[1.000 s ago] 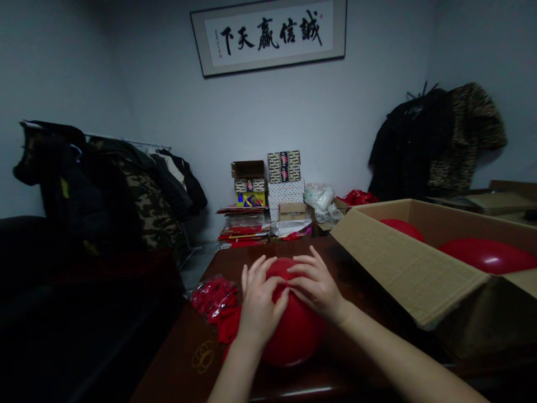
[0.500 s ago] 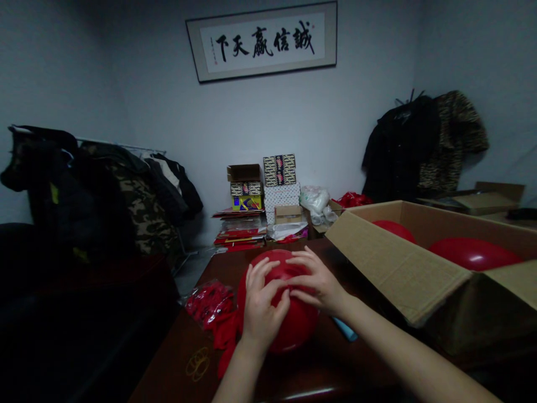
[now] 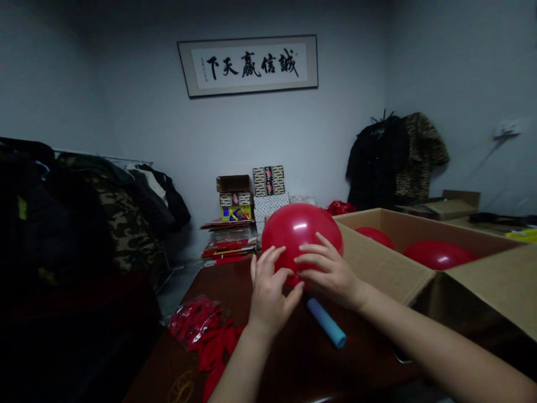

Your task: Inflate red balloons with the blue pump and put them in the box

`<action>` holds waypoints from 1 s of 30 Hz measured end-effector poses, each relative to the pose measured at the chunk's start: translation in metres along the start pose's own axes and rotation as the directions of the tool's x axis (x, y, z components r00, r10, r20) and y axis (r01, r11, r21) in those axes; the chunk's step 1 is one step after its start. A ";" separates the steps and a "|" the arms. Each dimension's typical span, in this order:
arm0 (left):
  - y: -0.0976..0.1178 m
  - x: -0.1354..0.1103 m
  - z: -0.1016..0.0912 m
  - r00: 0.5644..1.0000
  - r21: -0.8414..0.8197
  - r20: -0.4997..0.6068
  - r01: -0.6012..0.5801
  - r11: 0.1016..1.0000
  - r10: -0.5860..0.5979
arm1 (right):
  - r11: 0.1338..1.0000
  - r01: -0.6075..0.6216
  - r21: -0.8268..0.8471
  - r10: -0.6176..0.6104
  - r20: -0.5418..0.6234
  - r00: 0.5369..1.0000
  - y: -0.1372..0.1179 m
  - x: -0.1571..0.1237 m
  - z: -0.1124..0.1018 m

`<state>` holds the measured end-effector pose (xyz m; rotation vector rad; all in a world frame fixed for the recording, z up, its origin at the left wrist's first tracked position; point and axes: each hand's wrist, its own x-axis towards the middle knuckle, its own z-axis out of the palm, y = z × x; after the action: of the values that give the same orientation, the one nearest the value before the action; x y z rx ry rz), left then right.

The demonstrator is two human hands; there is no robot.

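Note:
A round, inflated red balloon [image 3: 300, 229] is held up over the dark table, its neck turned toward me. My left hand [image 3: 271, 291] pinches at the neck from the left, thumb and fingers bent around it. From the right, my right hand [image 3: 329, 271] grips the neck too, with its other fingers resting against the balloon's side. The fingertips partly hide the neck, so I cannot tell whether it is knotted. Below the balloon lies a blue tube, the balloon pump [image 3: 327, 323], on the table.
At the right stands an open cardboard box [image 3: 384, 268] with red balloons [image 3: 438, 254] inside. A clear bag of red items [image 3: 196, 320] and red cloth [image 3: 216, 350] lie on the table [image 3: 293, 358] at the left. Stacked boxes [image 3: 268, 182] stand by the back wall.
Both hands have tilted the balloon upward, so its body now rises above my fingers with the neck low. The view has shifted, and more of the blue tube shows.

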<state>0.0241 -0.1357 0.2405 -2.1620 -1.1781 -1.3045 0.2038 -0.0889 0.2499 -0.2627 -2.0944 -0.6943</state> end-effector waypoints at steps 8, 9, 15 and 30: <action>0.027 0.040 0.026 0.992 -0.097 -0.004 -0.128 0.987 0.128 | 0.940 0.026 -0.340 0.002 0.082 0.997 0.029 -0.011 -0.055; 0.032 0.044 0.034 0.989 -0.121 -0.021 -0.146 0.982 0.144 | 0.925 0.005 -0.379 0.034 0.096 0.995 0.035 -0.014 -0.063; 0.065 0.066 0.081 0.963 -0.164 -0.071 -0.270 0.949 0.261 | 0.839 -0.192 -0.509 0.291 0.123 0.949 0.067 -0.041 -0.107; 0.109 0.078 0.171 0.918 -0.090 0.040 -0.391 0.916 0.395 | 0.754 -0.188 -0.630 0.467 0.312 0.827 0.104 -0.110 -0.141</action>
<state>0.2244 -0.0517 0.2314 -2.3502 -0.6638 -1.1326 0.4100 -0.0764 0.2636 -1.2330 -2.1120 -1.1124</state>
